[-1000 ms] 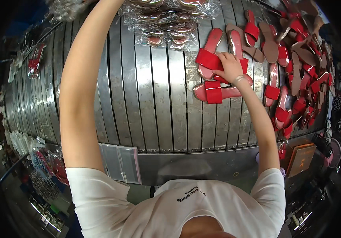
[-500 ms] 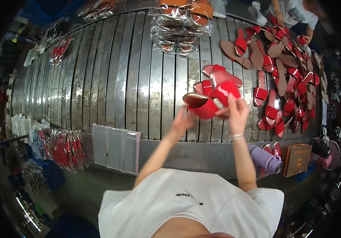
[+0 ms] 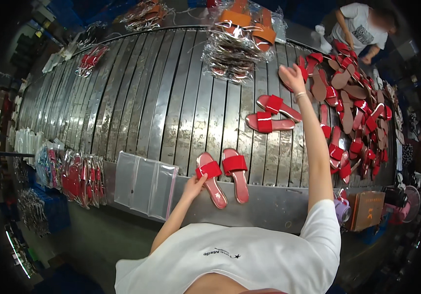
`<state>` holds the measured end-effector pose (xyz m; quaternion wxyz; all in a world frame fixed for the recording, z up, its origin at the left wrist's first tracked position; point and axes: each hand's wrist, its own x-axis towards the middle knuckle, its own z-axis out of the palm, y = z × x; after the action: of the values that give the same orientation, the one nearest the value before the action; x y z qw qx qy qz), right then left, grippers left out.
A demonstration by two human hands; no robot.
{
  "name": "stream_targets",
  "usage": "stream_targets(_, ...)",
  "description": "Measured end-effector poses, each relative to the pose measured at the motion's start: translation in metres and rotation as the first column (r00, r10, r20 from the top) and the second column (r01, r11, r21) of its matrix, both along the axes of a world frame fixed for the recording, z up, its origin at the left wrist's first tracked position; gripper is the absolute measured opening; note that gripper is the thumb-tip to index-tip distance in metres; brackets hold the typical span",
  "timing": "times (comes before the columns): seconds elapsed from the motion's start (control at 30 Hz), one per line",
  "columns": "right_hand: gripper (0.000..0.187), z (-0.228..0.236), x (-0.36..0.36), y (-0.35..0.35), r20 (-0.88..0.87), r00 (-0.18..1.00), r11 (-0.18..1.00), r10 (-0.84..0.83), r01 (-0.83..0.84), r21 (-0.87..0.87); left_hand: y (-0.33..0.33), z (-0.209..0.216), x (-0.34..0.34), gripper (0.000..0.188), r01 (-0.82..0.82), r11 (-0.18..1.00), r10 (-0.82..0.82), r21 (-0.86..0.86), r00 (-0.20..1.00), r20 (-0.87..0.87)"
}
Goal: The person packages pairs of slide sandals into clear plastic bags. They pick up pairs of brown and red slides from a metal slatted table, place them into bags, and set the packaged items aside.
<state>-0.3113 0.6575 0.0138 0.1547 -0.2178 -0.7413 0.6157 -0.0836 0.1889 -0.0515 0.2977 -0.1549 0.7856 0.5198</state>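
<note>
Two red slide sandals lie side by side at the conveyor's near edge, toes pointing away from me. My left hand [image 3: 194, 186] has its fingers closed at the strap of the left sandal [image 3: 212, 180]; the right sandal [image 3: 236, 174] lies untouched beside it. My right arm stretches far forward. At its end my right hand [image 3: 293, 78], fingers apart, is over the left edge of a heap of red sandals [image 3: 347, 93]; whether it touches one is unclear. Between the hands lie two more red sandals, an upper one [image 3: 280, 107] and a lower one [image 3: 270, 123], toes to the left.
The slatted metal conveyor [image 3: 171, 93] spans the view. Bagged orange sandals [image 3: 237, 41] are stacked at its far side. Clear plastic bags [image 3: 144, 183] lie at the near edge, left of me. Another person [image 3: 362, 29] stands beyond the heap. A brown box [image 3: 367, 210] sits at right.
My left hand has brought one pair of sandals down to the near edge. My right hand has left the sandals and reached forward to the heap. The other pair now lies flat on the slats.
</note>
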Motion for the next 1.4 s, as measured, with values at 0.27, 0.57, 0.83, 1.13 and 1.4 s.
stream_targets(0.27,0.099,-0.028,-0.157,0.037,-0.139,0.989,0.814,0.045,-0.117,-0.569,0.078,0.028,-0.29,0.098,0.063,0.998,-0.014,0.029,0.596,-0.803)
stream_targets(0.57,0.097,-0.022,-0.253,0.007,-0.209,0.94,0.826,0.27,-0.338,-0.451,0.225,-0.058,-0.389,0.127,-0.17,0.93,0.367,0.325,0.417,-0.832)
stream_targets(0.83,0.095,0.014,-0.264,-0.007,-0.16,0.936,0.888,0.314,-0.349,-0.3,0.235,0.0,-0.427,0.089,-0.274,0.645,0.657,0.713,0.675,-0.335)
stream_targets(1.13,0.093,0.031,-0.264,-0.038,-0.119,0.946,0.892,0.303,-0.325,-0.315,0.221,0.01,-0.433,0.104,-0.214,0.69,0.562,0.691,0.76,-0.326)
stream_targets(1.4,0.091,0.018,-0.219,-0.021,-0.137,0.972,0.762,0.191,-0.235,-0.603,0.11,0.011,-0.251,0.06,-0.129,0.9,0.345,0.416,0.792,-0.503)
